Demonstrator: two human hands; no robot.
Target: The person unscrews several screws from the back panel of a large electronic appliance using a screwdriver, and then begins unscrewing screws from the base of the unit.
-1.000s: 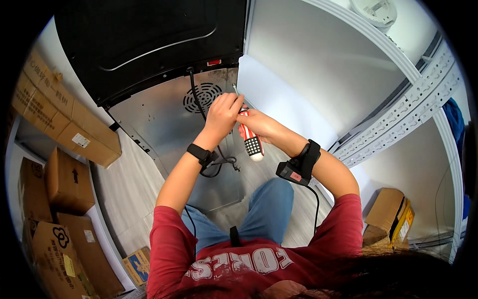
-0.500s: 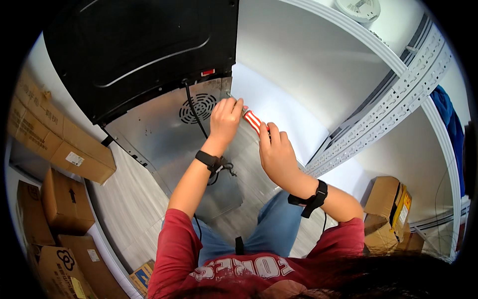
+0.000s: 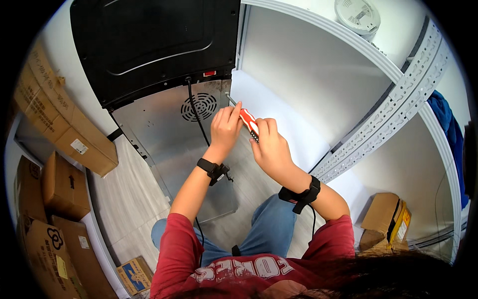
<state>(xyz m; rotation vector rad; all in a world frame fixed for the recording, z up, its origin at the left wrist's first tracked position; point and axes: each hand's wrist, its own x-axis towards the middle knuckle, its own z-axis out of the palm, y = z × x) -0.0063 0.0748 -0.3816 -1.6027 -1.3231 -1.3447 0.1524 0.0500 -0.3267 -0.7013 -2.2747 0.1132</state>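
Note:
A screwdriver (image 3: 247, 120) with a red and white handle slants up and left from my right hand (image 3: 275, 151), whose fingers wrap the handle's near end. My left hand (image 3: 224, 130) pinches the tool by its shaft, just ahead of the handle. The thin shaft reaches the right edge of a bare metal panel (image 3: 162, 127); whether its tip sits in a screw is too small to tell. This panel, with a round slotted vent (image 3: 198, 106), is the lower part of a tall appliance with a black upper cover (image 3: 154, 45). A black power cord (image 3: 193, 107) hangs down behind my left hand.
White metal shelving with a slotted upright (image 3: 378, 117) stands to the right, a round white device (image 3: 359, 15) on top. An opened cardboard box (image 3: 379, 219) lies low right. Several cartons, including a tall one (image 3: 74, 129), line the left. A red switch (image 3: 209, 74) sits above the panel.
The screwdriver handle has turned in my right hand, whose grip has shifted slightly left and closer to my left hand. My view has shifted a little.

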